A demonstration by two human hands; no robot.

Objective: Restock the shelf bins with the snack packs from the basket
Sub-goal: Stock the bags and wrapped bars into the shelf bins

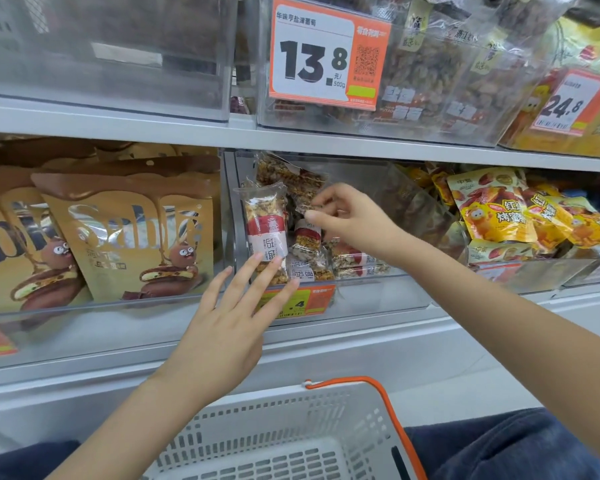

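A clear shelf bin [371, 299] in the middle of the lower shelf holds several clear snack packs with red-and-white labels. One snack pack [265, 223] stands upright at the bin's left front. My left hand [229, 323] is spread open, its fingertips touching the lower part of that pack. My right hand [347, 216] reaches into the bin and pinches the edge of another snack pack [298, 188] that leans at the back. The white basket [291, 434] with an orange handle sits on my lap below; the part in view holds nothing.
Left of the bin stand brown Sablé cookie bags [132, 233]. To the right lie yellow sweet-potato packs [492, 206]. The upper shelf carries clear bins, one with a 13.8 price tag [326, 53], another tagged 24.8 [565, 102]. An orange price label [309, 301] hangs on the bin front.
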